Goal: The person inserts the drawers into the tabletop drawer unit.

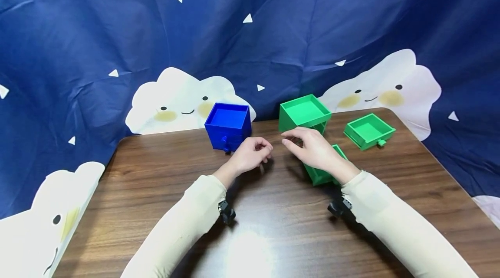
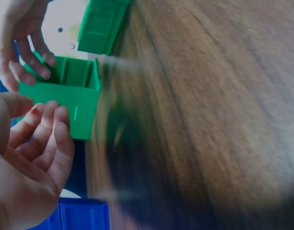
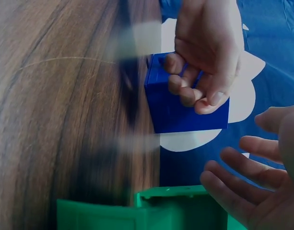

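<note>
My left hand (image 1: 251,154) hovers above the table just right of a blue drawer box (image 1: 228,132), fingers loosely curled with nothing in them. The box has an open tray top and knobs on its front. Facing it, my right hand (image 1: 314,148) hangs over a green drawer (image 1: 322,177), partly hiding it; its fingers are spread and hold nothing, as the right wrist view of this hand (image 3: 262,177) confirms. Behind the right hand stands a green cabinet (image 1: 306,113) with a tray top and an opening in front. A gap separates the two hands.
Another green drawer (image 1: 369,132) with a knob lies at the right rear of the wooden table (image 1: 164,182). A dark blue curtain (image 1: 273,44) with white clouds hangs behind the table's back edge. Small black devices sit at both wrists.
</note>
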### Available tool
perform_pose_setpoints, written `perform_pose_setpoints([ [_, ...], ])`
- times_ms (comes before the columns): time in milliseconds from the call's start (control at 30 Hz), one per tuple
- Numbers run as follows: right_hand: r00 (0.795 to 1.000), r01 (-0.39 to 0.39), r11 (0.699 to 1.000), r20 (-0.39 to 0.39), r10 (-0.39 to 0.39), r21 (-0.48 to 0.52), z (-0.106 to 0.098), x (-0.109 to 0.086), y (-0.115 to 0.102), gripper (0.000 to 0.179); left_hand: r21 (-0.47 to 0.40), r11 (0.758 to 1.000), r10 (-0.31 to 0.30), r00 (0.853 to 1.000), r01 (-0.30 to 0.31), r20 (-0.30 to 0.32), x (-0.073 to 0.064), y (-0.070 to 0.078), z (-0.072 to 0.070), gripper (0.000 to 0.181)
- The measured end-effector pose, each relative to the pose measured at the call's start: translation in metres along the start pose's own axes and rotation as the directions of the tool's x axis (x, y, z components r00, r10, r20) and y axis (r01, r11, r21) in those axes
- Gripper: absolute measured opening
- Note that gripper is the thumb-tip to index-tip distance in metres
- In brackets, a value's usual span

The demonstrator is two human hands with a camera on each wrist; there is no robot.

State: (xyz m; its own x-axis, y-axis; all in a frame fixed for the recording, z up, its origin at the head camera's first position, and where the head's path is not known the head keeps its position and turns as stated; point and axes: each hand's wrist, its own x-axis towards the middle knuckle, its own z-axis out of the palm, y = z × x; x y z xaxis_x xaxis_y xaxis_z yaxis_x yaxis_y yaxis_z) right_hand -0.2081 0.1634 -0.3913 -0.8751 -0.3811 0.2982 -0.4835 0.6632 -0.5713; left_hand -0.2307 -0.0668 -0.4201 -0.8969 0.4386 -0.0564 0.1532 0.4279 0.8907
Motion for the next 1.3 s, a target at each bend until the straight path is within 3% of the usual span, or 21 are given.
perform_pose_setpoints([
  [267,1.0,-0.005,1.0,-0.012,0.005,-0.015,-0.009,-0.006,0.003,0.028,0.028,0.998,0.051,0.996,-0.049,-0.079,0.011,0.009,0.002,0.022],
  [667,0.999,0.003,0.999,-0.049,-0.005,-0.047,-0.018,-0.021,0.015,0.025,-0.046,0.996,0.067,0.977,-0.078,-0.201,0.034,0.011,0.018,0.025],
  [1067,0.988,0.019,0.997,-0.152,-0.031,-0.079,-0.025,-0.044,0.021,0.02,-0.064,0.991,0.091,0.94,-0.118,-0.329,0.048,0.013,0.024,0.022],
  [1200,0.984,0.019,0.997,-0.177,-0.033,-0.079,-0.026,-0.053,0.022,0.019,-0.059,0.99,0.102,0.933,-0.129,-0.345,0.049,0.017,0.024,0.022],
  [1300,0.979,0.014,0.996,-0.201,-0.031,-0.086,-0.028,-0.061,0.024,0.019,-0.055,0.989,0.114,0.94,-0.139,-0.322,0.053,0.019,0.025,0.022],
])
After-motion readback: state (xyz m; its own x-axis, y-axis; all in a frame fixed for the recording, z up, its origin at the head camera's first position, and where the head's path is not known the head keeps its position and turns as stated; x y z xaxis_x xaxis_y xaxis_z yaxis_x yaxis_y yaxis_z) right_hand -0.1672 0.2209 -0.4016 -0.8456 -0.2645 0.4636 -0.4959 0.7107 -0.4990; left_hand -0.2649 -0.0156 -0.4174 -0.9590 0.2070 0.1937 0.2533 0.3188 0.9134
